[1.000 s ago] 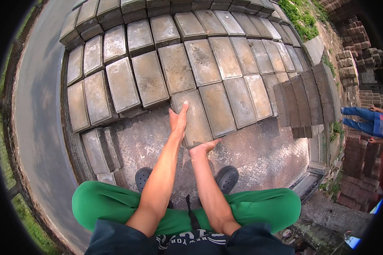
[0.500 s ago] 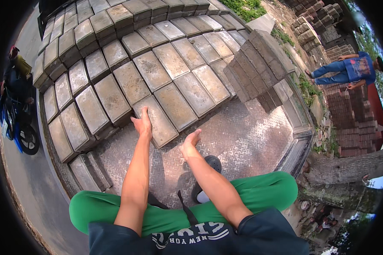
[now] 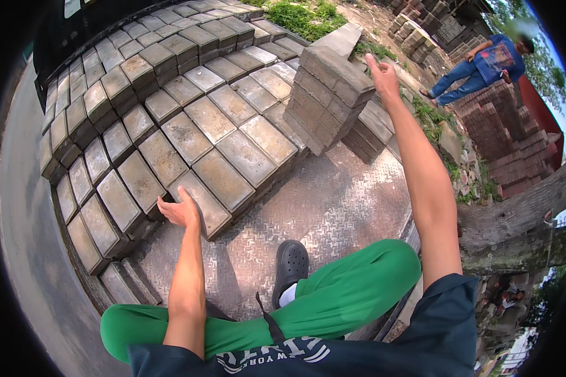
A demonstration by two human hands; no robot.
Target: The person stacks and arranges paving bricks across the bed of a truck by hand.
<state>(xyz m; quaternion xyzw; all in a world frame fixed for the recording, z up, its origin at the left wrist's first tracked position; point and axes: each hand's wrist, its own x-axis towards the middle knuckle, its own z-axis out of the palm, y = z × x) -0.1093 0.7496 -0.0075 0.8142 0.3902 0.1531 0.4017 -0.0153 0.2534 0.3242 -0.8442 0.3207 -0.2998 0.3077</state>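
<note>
My left hand (image 3: 181,208) rests at the near end of a grey concrete paving block (image 3: 201,204) in the front row, thumb and fingers apart. Whether it presses on the block I cannot tell. Stretched out to the far right, my right hand (image 3: 385,78) is by the right side of a tall stack of paving blocks (image 3: 327,94). Its fingers are extended with nothing in them, and contact with the stack is unclear. Rows of blocks (image 3: 214,116) lie packed in stepped layers beyond my left hand.
The blocks sit on a metal tread-plate bed (image 3: 333,195). My dark clog (image 3: 291,267) stands on it. Lower blocks (image 3: 366,135) sit beside the stack. At the right a person (image 3: 484,69) in blue stands near reddish block piles (image 3: 503,138). A road (image 3: 19,220) runs along the left.
My right hand has swung up and right from the front blocks to the tall stack. The left hand stays by the same block. My view has turned right; the motorbike has left it.
</note>
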